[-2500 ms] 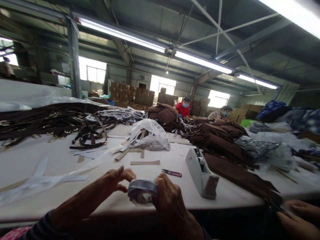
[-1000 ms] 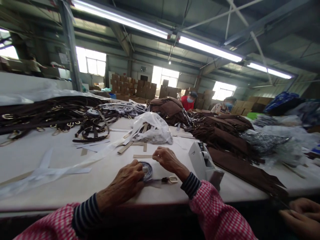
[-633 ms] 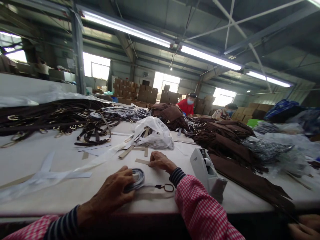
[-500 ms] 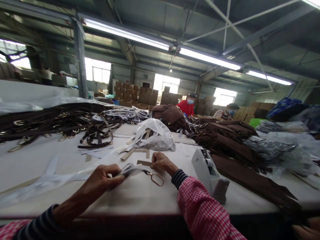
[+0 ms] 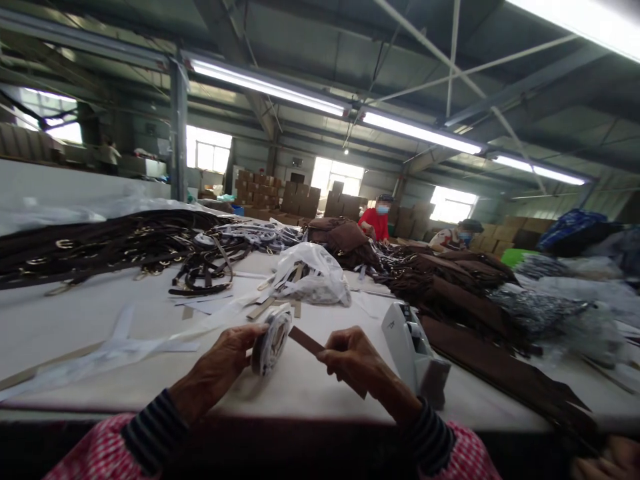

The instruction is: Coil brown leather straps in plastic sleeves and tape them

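Observation:
My left hand (image 5: pixel 223 357) is closed on a coiled strap (image 5: pixel 274 341), dark at its outer edge and wrapped with whitish material. The coil is tipped up on edge above the white tabletop. Between the fingers of my right hand (image 5: pixel 353 357) is a flat brown strip (image 5: pixel 306 340), perhaps card. One end of the strip points at the coil, a small gap apart from it; the other sticks out below my palm. Just right of that hand stands a pale tape dispenser (image 5: pixel 400 333).
Beyond my hands lies a white plastic bag (image 5: pixel 320 270) with strips. Dark straps with metal fittings (image 5: pixel 100 243) are heaped at left. Brown fabric pieces (image 5: pixel 480 360) cover the right side. Another person's hand (image 5: pixel 613 457) shows at the lower right corner; two people are farther back.
My right hand has lifted the brown strip off the table and come right and nearer. My left hand has turned the coil upright; the metal ring that hung from it no longer shows.

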Demonstrator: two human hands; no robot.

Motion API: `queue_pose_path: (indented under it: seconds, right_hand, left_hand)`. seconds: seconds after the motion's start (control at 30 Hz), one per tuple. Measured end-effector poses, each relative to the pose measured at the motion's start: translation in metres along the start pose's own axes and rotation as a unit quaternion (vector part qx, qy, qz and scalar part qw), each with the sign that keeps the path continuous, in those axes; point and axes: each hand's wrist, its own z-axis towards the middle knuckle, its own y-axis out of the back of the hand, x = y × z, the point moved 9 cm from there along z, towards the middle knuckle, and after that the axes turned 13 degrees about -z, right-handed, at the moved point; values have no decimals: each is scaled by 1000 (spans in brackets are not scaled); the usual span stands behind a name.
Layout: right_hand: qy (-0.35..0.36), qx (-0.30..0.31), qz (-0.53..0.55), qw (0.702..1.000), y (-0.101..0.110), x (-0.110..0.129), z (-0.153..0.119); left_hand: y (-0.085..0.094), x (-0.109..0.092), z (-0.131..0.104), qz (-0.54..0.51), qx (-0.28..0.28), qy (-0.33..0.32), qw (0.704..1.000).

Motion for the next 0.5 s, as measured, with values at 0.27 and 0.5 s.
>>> queue_pose_path:
  seconds: [0.27, 0.5]
  right_hand:
    - [-23, -10, 93, 995, -33, 1, -3]
    - [39, 89, 123, 988, -38, 5, 1]
  left_hand:
    - [-37, -4, -12, 77, 75, 2, 994]
    - [-41, 3, -3, 136, 100, -14, 986]
